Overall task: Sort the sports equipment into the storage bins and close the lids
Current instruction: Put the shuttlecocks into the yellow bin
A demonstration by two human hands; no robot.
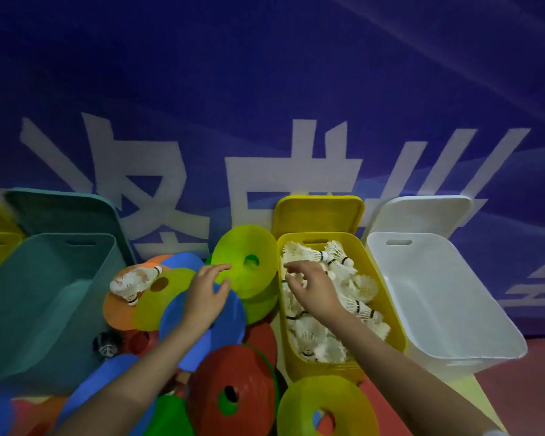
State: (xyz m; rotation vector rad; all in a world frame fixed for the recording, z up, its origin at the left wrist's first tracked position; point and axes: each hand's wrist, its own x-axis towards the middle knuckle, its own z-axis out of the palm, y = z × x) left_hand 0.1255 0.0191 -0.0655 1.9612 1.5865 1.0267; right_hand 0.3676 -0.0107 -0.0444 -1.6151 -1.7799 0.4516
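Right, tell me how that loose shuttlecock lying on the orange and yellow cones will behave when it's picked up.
The loose shuttlecock looks very light, being mostly white feathers on a small cork. The feather skirt is probably fragile, so pinch it near the cork. Lying on its side across the orange cone, it may roll in an arc if nudged.

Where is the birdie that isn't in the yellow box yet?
In the head view, left of centre: the loose shuttlecock lies on the orange disc, between the teal bin and the left hand.

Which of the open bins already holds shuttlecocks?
The yellow bin under the right hand, between the disc cones and the white bin; the white and teal bin show none inside.
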